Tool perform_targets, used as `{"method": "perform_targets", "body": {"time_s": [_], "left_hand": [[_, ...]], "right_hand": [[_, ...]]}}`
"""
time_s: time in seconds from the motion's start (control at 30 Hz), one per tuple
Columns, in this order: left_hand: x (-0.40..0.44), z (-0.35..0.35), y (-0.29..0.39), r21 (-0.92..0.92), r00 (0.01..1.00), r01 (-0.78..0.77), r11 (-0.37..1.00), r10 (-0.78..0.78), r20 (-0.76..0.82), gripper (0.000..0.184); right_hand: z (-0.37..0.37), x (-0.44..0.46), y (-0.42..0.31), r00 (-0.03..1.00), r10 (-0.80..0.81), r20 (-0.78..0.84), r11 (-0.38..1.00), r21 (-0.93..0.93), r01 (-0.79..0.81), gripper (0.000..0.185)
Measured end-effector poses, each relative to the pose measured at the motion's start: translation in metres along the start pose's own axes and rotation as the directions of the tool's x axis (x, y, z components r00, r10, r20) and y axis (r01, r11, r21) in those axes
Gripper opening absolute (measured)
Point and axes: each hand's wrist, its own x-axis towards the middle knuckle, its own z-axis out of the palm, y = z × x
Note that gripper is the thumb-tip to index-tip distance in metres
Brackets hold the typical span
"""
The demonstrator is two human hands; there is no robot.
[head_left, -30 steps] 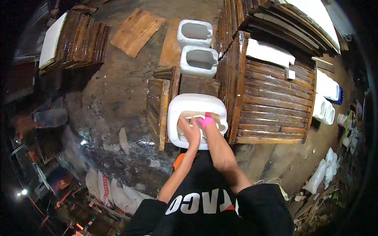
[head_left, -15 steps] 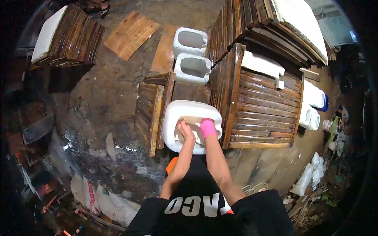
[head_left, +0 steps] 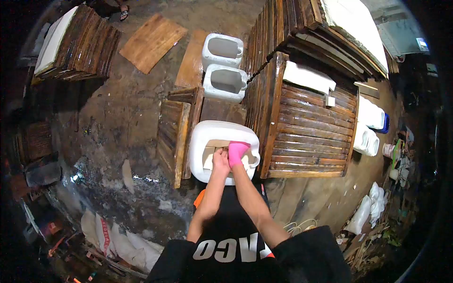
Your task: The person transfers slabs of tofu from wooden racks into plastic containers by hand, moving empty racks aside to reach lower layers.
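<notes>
A white plastic jerrycan (head_left: 200,134) with its side cut open lies in front of my body, with pale material in its opening. Both hands are inside that opening, close together. My left hand (head_left: 220,160) is bare, palm partly up, its fingers curled; anything in them is too small to make out. Against it on the right is my right hand (head_left: 238,152), with a pink covering over the hand and wrist. Its fingers are hidden from view, so their grip does not show.
Two more cut-open jerrycans (head_left: 205,87) stand beyond. Stacked wooden slatted frames (head_left: 311,141) rise on the right, with a white slab (head_left: 309,78) on top. A shorter wooden frame (head_left: 177,137) stands on the left. Sacks (head_left: 120,243) lie lower left on the wet floor.
My right hand has moved left inside the jerrycan and now meets my left hand. The whole view has shifted slightly. A sandalled foot shows more clearly at the far upper left.
</notes>
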Motion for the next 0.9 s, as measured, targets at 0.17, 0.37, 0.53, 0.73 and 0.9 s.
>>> {"method": "perform_targets", "body": {"time_s": [0.17,0.37,0.53,0.73,0.9], "left_hand": [[0.024,-0.033,0.010,-0.085,0.992,0.105,0.991,-0.098,0.085,0.035],[0.037,-0.046,0.022,-0.196,0.955,0.163,0.967,-0.105,0.278,0.039],[-0.026,0.036,-0.030,0.217,0.867,-0.422,0.880,0.462,-0.186,0.047],[-0.094,0.155,-0.095,0.543,0.582,-0.624,0.562,0.798,-0.158,0.059],[-0.097,0.192,-0.133,0.718,0.421,-0.637,0.280,0.907,0.019,0.059]], "right_hand": [[0.011,0.001,0.002,0.847,-0.331,0.415,0.614,-0.587,0.528,0.020],[-0.093,-0.027,-0.005,0.667,-0.587,0.460,0.796,0.175,0.580,0.023],[-0.309,0.134,-0.129,0.742,-0.432,-0.513,0.897,-0.332,0.293,0.075],[-0.340,0.274,-0.187,0.525,-0.809,-0.265,0.584,-0.476,0.658,0.058],[-0.361,0.301,-0.214,0.631,-0.717,-0.296,0.697,-0.276,0.662,0.060]]}}
